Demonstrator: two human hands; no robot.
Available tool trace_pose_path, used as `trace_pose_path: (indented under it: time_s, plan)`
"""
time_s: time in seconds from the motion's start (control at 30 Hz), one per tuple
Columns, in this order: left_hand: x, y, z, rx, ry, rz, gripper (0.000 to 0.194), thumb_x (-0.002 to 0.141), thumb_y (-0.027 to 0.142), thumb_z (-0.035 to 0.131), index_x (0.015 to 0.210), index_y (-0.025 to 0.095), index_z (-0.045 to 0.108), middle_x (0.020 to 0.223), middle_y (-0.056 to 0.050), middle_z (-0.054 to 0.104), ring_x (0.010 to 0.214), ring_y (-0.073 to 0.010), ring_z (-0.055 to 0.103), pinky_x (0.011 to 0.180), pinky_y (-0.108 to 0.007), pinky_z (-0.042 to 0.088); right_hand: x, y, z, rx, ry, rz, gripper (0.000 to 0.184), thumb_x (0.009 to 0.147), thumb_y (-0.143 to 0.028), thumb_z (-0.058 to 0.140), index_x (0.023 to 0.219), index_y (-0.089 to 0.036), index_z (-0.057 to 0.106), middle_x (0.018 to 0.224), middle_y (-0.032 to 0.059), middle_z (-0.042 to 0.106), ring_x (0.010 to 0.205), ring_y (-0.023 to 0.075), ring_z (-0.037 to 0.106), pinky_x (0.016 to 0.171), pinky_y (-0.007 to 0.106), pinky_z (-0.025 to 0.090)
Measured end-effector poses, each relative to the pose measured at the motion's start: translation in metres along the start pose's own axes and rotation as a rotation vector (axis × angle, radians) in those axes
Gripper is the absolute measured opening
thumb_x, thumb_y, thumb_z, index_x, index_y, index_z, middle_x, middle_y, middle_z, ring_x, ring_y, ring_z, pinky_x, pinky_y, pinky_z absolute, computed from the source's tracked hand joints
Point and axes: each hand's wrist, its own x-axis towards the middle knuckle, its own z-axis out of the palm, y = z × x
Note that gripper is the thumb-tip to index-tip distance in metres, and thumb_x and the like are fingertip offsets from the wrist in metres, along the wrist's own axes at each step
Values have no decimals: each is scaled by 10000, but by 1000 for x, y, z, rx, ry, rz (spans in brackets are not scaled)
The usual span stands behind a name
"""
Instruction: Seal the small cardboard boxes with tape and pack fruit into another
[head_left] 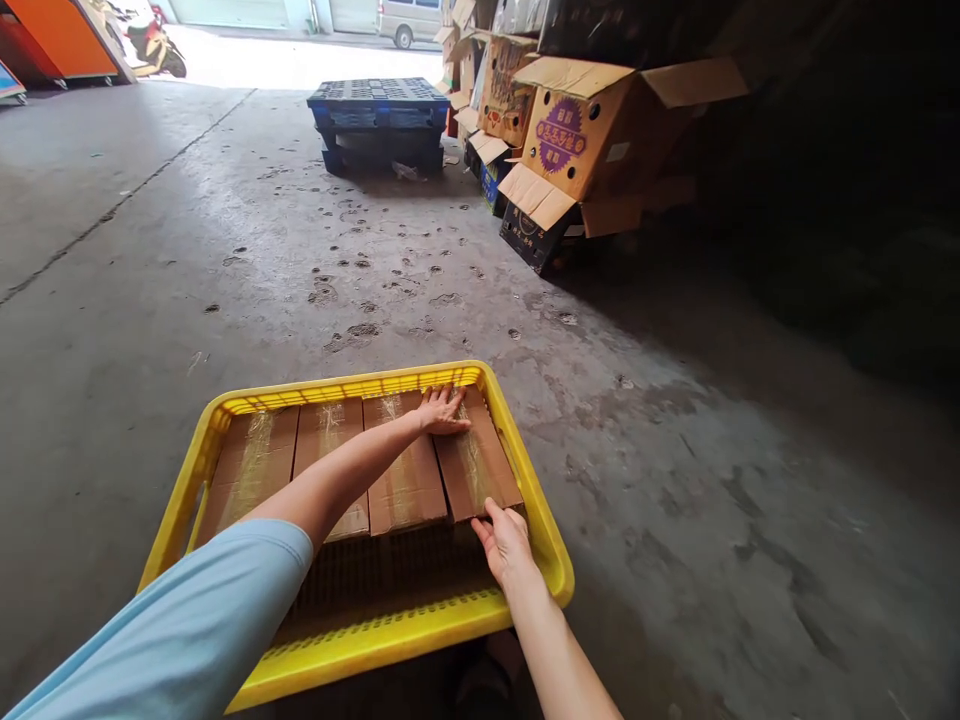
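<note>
Hands bracket the rightmost of four flat cardboard boxes lying side by side in a yellow plastic crate (541, 540) on a stained concrete floor (225, 250). The left hand (442, 412), reaching across from a pale blue sleeve (187, 630), lies flat with fingers spread on the far end of the taped brown box (472, 465); the right hand (504, 542) curls its fingers over the near end, gripping nothing else. The box looks stiff, its smooth tape likely slippery, and probably light to moderate in weight; the two short ends appear the surest holds, as neighbours and the crate wall crowd its long sides. Open cartons (577, 140) and a blue pallet (379, 115) stand well apart beyond.
</note>
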Motion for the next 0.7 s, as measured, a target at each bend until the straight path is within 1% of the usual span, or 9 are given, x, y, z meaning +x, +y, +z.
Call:
trace_pose_path:
  time_s: [0.07,0.13,0.3,0.37,0.4,0.5,0.57,0.63,0.7]
  plan:
    - [-6,1,11,17,17,4,960,949,653,535,1686,179,143,1744,-206,118,1607,-423,83,1262,-591,88,-2,2,0,-4,5,15,459,679,-495,852,708,-292,441,720,-20,564,785,215,649,862,436,630]
    - [-13,4,16,21,45,-1,951,967,666,508,1691,179,130,1753,-190,62,1615,-407,15,1271,-586,46,-6,2,2,-6,9,37,417,698,-462,845,730,-292,465,760,-12,598,803,213,666,894,436,633]
    - [-42,14,18,15,107,20,833,1002,532,544,1664,129,239,1741,-228,96,1611,-422,39,1269,-598,117,-25,-11,7,-23,-2,128,305,748,-348,818,944,-286,591,945,41,698,955,248,734,942,445,626]
    - [-62,20,17,2,114,63,714,996,419,578,1619,151,354,1720,-223,212,1602,-411,141,1263,-593,172,-37,-22,5,-28,-23,157,355,774,-307,806,1068,-273,610,1059,83,729,1051,264,742,962,447,613]
    - [-73,24,15,-8,108,90,625,986,355,589,1568,179,443,1684,-210,319,1581,-398,236,1257,-600,191,-44,-29,2,-31,-36,163,367,792,-290,794,1111,-265,614,1108,102,737,1088,264,740,973,441,606]
    - [-109,41,7,-60,62,187,373,973,245,562,1330,267,670,1371,-112,692,1339,-318,602,1229,-621,257,-76,-54,-10,-47,-80,146,304,865,-270,737,1152,-245,640,1214,132,745,1136,242,736,992,417,589]
    - [-136,58,1,-103,37,253,347,972,271,563,1288,242,705,1231,-105,763,1204,-301,693,1193,-574,353,-105,-72,-17,-57,-100,111,220,907,-274,698,1123,-233,674,1235,133,752,1109,223,748,996,409,583]
    - [-167,78,-4,-149,12,349,385,990,322,532,1314,206,704,1266,-117,756,1177,-277,711,1100,-428,485,-141,-84,-26,-50,-105,62,163,927,-274,684,1079,-221,710,1214,128,767,1058,208,763,998,404,577]
    - [-205,100,-6,-215,-31,464,443,1020,364,440,1339,194,697,1310,-100,743,1163,-242,721,1005,-325,546,-183,-90,-39,-12,-86,5,135,926,-265,695,1037,-205,741,1164,121,786,1008,196,771,996,393,575]
